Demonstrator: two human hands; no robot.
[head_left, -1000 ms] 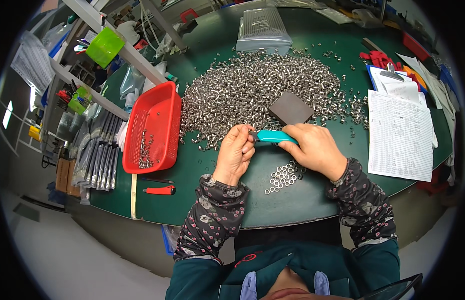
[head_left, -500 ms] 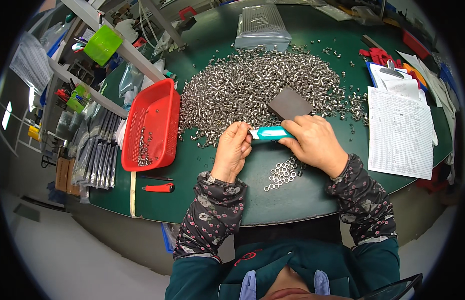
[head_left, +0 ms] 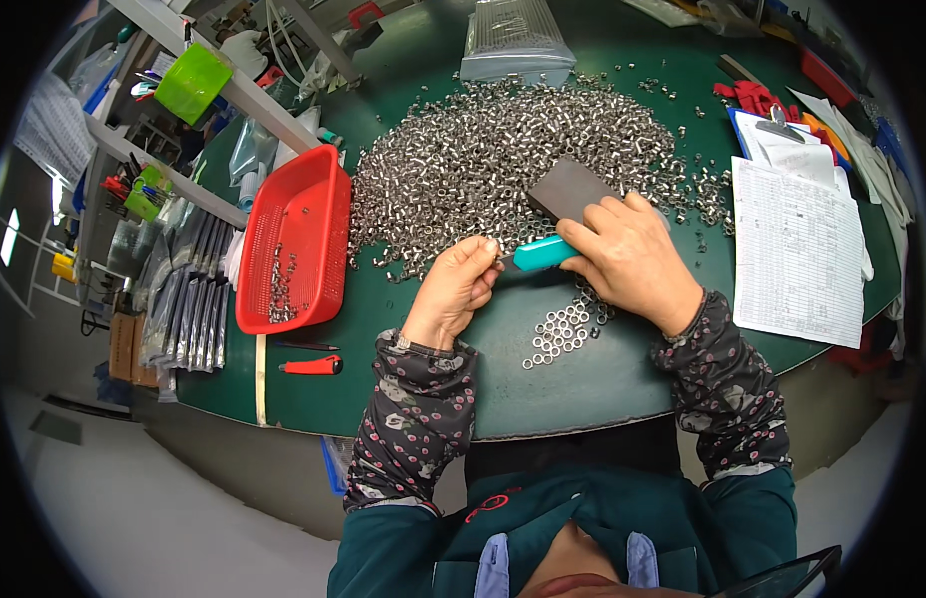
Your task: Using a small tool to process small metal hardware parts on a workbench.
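Note:
In my right hand (head_left: 634, 261) is a teal utility knife (head_left: 545, 253), gripped with the fingers over its handle. The knife slants, its blade end lower and pointing at my left fingertips. My left hand (head_left: 451, 289) is closed in a pinch around a small metal ring (head_left: 495, 247), mostly hidden by the fingers, and the blade end meets it there. Just beyond both hands spreads a large heap of small metal rings (head_left: 503, 159). A dark rectangular block (head_left: 567, 187) rests at the heap's near edge, beside my right hand. Nearer me, several rings (head_left: 557, 334) lie in a flat cluster.
Left of the heap stands a red plastic basket (head_left: 318, 199) with some metal pieces inside. A red utility knife (head_left: 311, 366) lies in front of it. Printed sheets (head_left: 796, 249) and a clipboard (head_left: 779, 130) are at the right. A clear bag of tubes (head_left: 518, 40) sits at the far side.
The teal knife has turned from nearly level to slanting, its handle end now higher. My right hand has risen and shifted slightly right. My left hand keeps its pinch.

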